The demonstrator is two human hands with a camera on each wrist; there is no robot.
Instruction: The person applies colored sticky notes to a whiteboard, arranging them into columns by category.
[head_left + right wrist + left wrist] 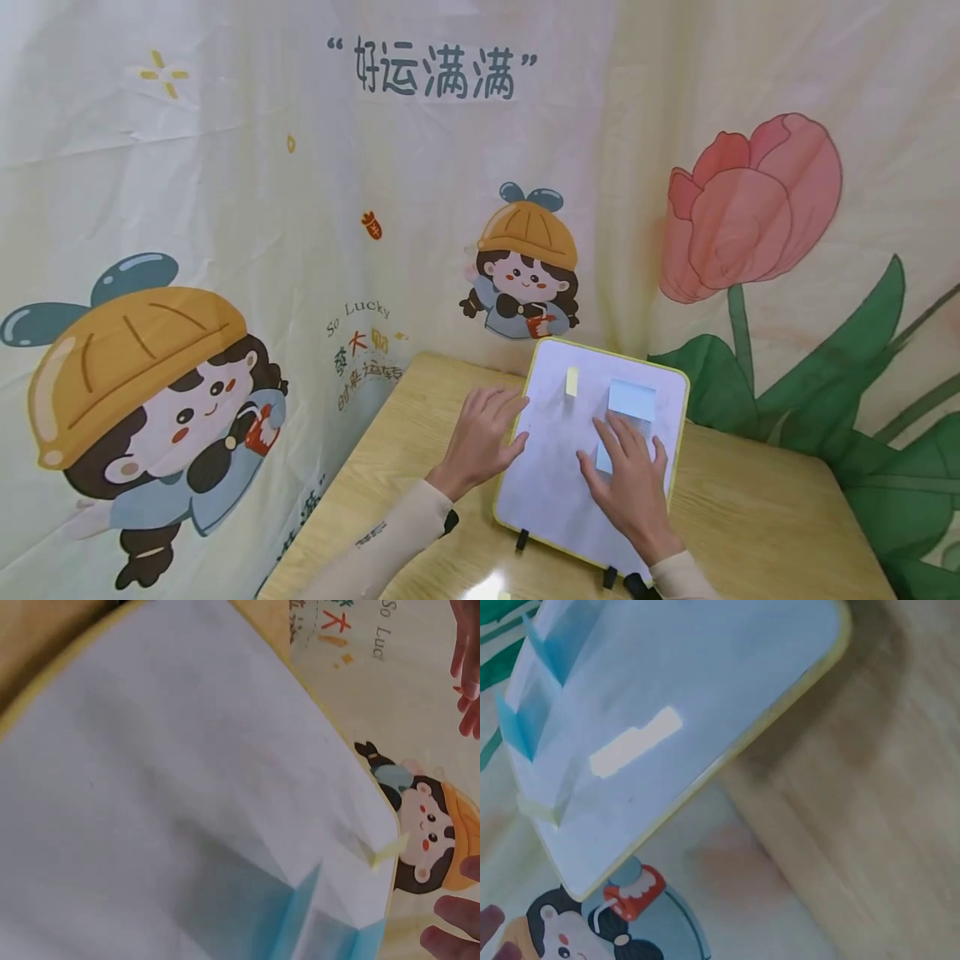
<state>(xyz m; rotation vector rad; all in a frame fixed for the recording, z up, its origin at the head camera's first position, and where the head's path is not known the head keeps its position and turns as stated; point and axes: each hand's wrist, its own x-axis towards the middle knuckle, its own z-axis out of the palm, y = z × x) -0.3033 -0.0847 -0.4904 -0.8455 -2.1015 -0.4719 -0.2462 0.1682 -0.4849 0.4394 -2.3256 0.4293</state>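
Note:
A whiteboard (pixel 555 492) with a yellow rim leans upright on the table. Two light blue sticky notes, an upper one (pixel 632 398) and a lower one (pixel 604 461), are stuck on its right half, their free ends standing out in the left wrist view. A narrow yellow sticky strip (pixel 572 382) is stuck at the upper left. My left hand (pixel 483 437) is at the board's left edge, fingers extended, holding nothing. My right hand (pixel 626 479) spreads its fingers in front of the lower blue note, partly hiding it; whether it touches cannot be told. Its fingertips (pixel 454 911) show at the right wrist view's edge.
Black feet (pixel 522 540) support the board on the wooden table (pixel 780 517). Behind hangs a printed cloth (pixel 435 208) with cartoon figures and a tulip. A small yellowish piece (pixel 504 596) lies at the bottom edge of the head view.

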